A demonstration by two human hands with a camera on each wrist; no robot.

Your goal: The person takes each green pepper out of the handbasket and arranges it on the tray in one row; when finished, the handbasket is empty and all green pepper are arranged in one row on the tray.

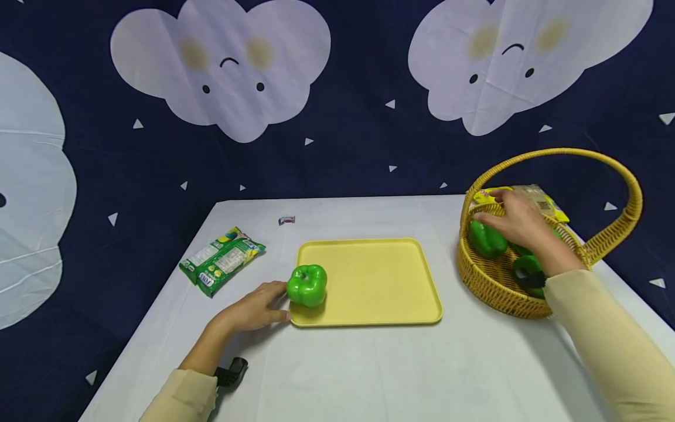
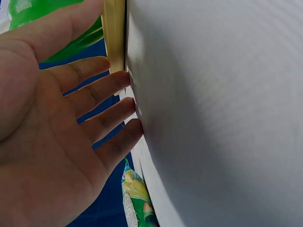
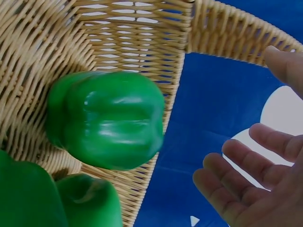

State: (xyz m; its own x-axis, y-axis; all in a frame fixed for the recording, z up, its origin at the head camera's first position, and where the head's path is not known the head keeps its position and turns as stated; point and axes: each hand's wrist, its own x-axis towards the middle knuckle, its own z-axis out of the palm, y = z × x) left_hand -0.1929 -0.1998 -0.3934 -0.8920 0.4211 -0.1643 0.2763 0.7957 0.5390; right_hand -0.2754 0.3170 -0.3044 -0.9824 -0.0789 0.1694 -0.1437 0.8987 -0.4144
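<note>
A green bell pepper (image 1: 307,286) stands on the left end of a yellow tray (image 1: 369,281). Beside it, my left hand (image 1: 256,307) rests at the tray's left edge, fingers spread and holding nothing. On the right is a wicker basket (image 1: 487,287) with several green peppers inside. My right hand (image 1: 519,220) hovers over its opening, above one green pepper (image 3: 106,120). In the right wrist view its fingers (image 3: 236,182) are relaxed and apart from that pepper.
A green snack packet (image 1: 224,259) lies left of the tray, and a small wrapped candy (image 1: 286,220) lies behind it. Behind the basket is a yellow packet (image 1: 538,199), partly hidden. The basket's tall handle (image 1: 559,151) arches above the right arm.
</note>
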